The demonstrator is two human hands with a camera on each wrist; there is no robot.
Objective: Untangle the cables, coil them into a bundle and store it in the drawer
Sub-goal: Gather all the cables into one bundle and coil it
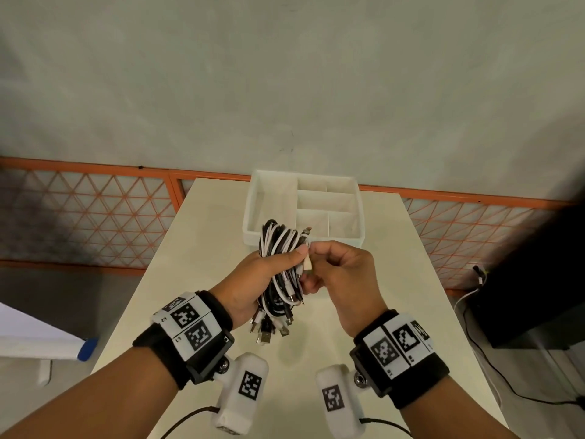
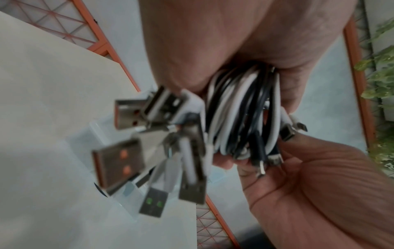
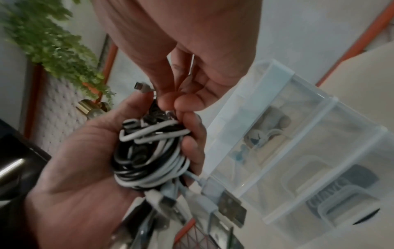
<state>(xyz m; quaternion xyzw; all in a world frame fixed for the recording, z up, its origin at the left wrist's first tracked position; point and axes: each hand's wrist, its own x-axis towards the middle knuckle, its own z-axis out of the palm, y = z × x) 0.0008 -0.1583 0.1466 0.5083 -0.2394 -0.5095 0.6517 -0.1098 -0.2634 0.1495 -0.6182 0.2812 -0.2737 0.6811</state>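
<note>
My left hand [image 1: 286,256] grips a coiled bundle of black and white cables [image 1: 278,239] upright above the table [image 1: 177,280]. Several USB plugs [image 1: 264,335] hang from its lower end. My right hand [image 1: 318,256] pinches a white cable end [image 1: 307,264] at the bundle's right side. In the left wrist view the bundle [image 2: 241,114] sits in my left palm, with the plugs [image 2: 127,151] sticking out. The right wrist view has my right fingertips [image 3: 170,101] pinching at the top of the bundle [image 3: 149,151]. The white divided drawer tray [image 1: 250,213] stands just behind my hands.
An orange lattice fence [image 1: 95,217] runs behind the table. A black unit [image 1: 522,296] with loose cords stands to the right. A white object with a blue part [image 1: 87,348] lies at the left. A green plant [image 3: 49,43] hangs nearby.
</note>
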